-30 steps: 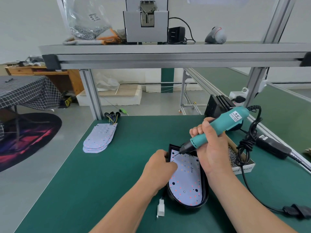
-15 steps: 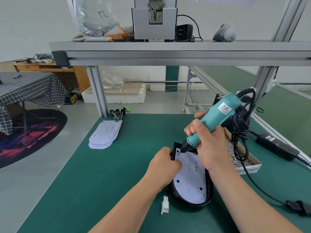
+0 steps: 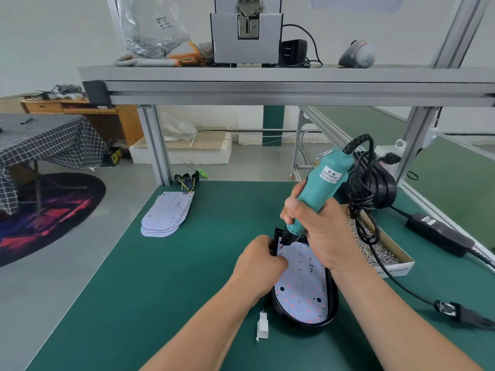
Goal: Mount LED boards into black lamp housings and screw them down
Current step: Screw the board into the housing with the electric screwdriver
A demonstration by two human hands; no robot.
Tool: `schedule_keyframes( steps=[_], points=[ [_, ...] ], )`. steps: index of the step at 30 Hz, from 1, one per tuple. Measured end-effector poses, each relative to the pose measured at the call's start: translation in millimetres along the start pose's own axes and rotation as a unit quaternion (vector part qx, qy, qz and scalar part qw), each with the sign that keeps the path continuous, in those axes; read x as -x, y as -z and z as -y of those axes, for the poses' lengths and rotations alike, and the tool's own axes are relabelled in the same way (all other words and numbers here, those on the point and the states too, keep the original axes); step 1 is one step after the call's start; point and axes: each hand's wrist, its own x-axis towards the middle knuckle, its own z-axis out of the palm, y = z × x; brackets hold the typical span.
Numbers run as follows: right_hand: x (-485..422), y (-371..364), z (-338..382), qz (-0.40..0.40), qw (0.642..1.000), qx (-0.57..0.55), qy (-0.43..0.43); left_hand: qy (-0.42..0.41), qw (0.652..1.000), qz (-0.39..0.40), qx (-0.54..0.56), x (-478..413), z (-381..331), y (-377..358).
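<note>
A black lamp housing point(image 3: 332, 301) lies on the green mat in front of me with a white LED board point(image 3: 302, 285) seated inside it. My left hand point(image 3: 258, 259) grips the housing's far left edge. My right hand point(image 3: 318, 231) holds a teal electric screwdriver point(image 3: 318, 191) steeply tilted, its tip down at the board's far left corner. A white connector point(image 3: 262, 326) on a short lead lies beside the housing's near left side.
A stack of spare LED boards point(image 3: 167, 214) with wire leads lies at the far left of the mat. A cardboard box of screws point(image 3: 380, 247) sits right of the housing, with the screwdriver's black cable and power adapter point(image 3: 439, 232) beyond. An aluminium shelf point(image 3: 267, 81) spans overhead.
The screwdriver has swung from a flat angle to a steep one, its tip moving to the board's far left corner. My left hand stays on the housing edge.
</note>
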Motion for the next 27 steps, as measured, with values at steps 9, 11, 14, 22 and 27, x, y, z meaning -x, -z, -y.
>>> schedule_keyframes(
  steps=[9, 11, 14, 22, 27],
  points=[
    [7.9, 5.0, 9.5, -0.018, 0.998, -0.058, 0.014, 0.003, 1.0, 0.007, 0.01, -0.6, -1.5, -0.2],
    [9.2, 2.8, 11.9, -0.019, 0.998, -0.062, 0.027, 0.008, 1.0, 0.012, 0.01, -0.5, -0.8, 0.3],
    [10.4, 3.1, 18.7, -0.03, 0.996, -0.077, 0.047, 0.018, 1.0, 0.016, 0.016, -0.2, 0.1, 0.6],
    [14.7, 44.8, 38.0, -0.189, 0.971, -0.146, 0.003, 0.028, 0.999, 0.034, 0.022, -1.7, 1.8, 3.4],
    [24.2, 112.9, 41.2, -0.263, 0.954, -0.031, -0.138, 0.03, 0.998, 0.034, 0.042, -0.4, -0.9, 5.0]
  ],
)
